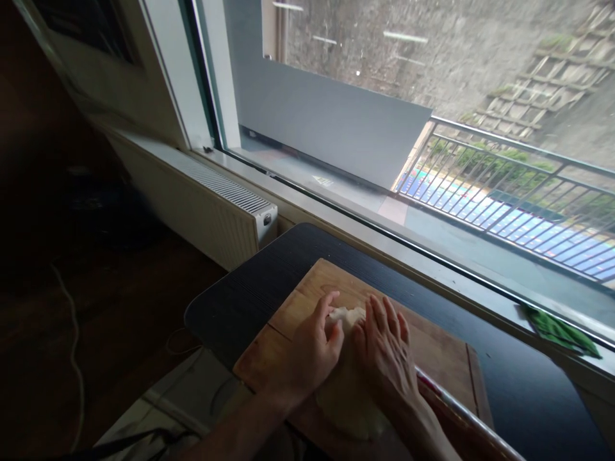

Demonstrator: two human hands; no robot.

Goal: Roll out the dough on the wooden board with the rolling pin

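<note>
A pale, flattened sheet of dough (353, 400) lies on a wooden board (298, 301), its far end bunched up between the hands. My left hand (319, 339) stands on its edge at the left of the bunched end, with curved fingers around the dough there. On the right side, my right hand (384, 339) rests palm down over the dough, its fingers stretched forward and lying flat. A long glossy rod (461, 410) runs from beside my right wrist toward the lower right.
The board lies on a dark table (240, 301) beside a large window. A white radiator (216, 211) stands past the table's left corner. A green cloth (560, 330) lies on the windowsill at right. A cable (74, 346) runs along the floor.
</note>
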